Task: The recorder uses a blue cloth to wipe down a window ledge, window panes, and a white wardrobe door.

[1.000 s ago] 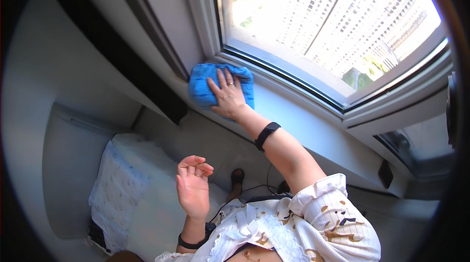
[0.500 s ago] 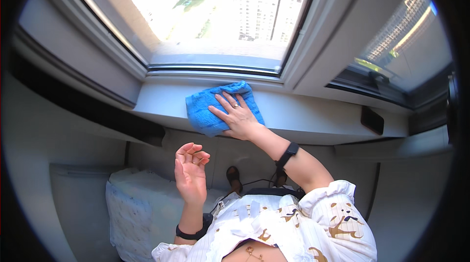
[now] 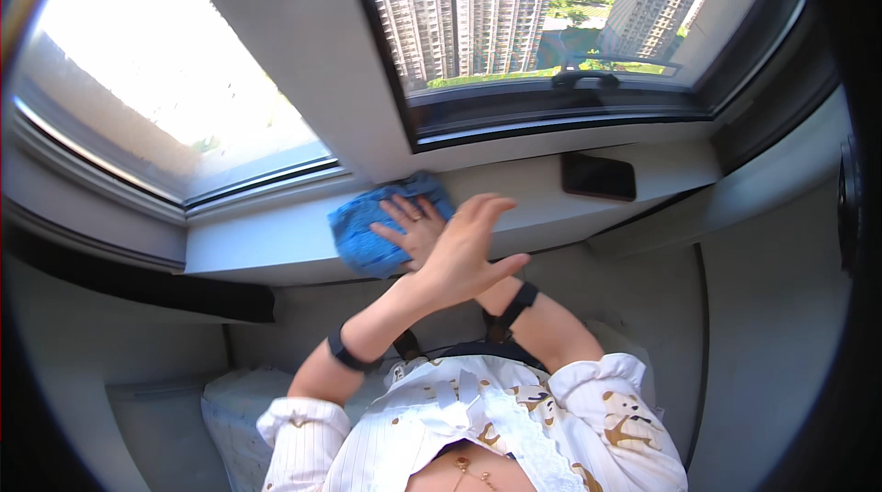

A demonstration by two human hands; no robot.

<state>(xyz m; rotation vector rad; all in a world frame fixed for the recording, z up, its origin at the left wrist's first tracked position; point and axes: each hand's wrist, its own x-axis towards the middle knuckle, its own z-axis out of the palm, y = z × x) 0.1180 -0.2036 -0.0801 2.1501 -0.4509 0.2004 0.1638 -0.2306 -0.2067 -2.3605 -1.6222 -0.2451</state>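
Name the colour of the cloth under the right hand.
The cloth is bright blue, best seen in the head view.

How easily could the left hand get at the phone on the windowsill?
Probably yes: the left hand looks empty and crosses over the right arm, and nothing visible stands between it and the phone on the sill. The right hand, on the blue cloth, lies the other way.

The left hand (image 3: 459,262), thumb apart, crosses in front of the partly hidden, splay-fingered right hand (image 3: 420,235).
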